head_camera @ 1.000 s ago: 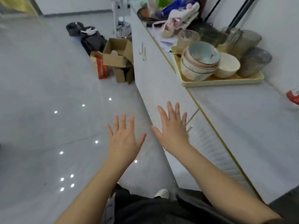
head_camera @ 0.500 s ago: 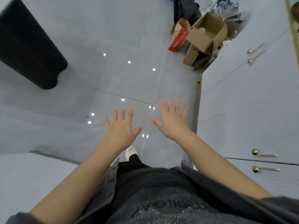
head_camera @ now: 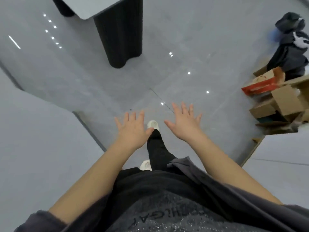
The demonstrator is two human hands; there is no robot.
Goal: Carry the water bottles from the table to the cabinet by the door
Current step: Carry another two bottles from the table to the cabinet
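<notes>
Left hand [head_camera: 132,131] is stretched out in front of the body, palm down, fingers straight and spread wide, holding nothing. Right hand [head_camera: 185,126] is the same, flat and spread, also w/ nothing in it, and a bit further fwd than the left. Both hands are apart from each other and hang over the grey glossy floor [head_camera: 192,39], touching nothing. Between them, lower down, a white shoe [head_camera: 153,124] at the end of a black trouser leg [head_camera: 157,151] stands on the tiles. Table [head_camera: 93,5] is at the top of the view; only a corner of its pale top shows, w/ a black ribbed leg [head_camera: 122,34] under it. Cabinet [head_camera: 284,164] is at the right edge, white front w/ a thin gold strip along its side. Near it, on the floor, lie open cardboard boxes [head_camera: 284,101], a red box [head_camera: 260,84] and a dark bag [head_camera: 291,52]. Water bottles: cannot tell where they are, this view does not show them.
</notes>
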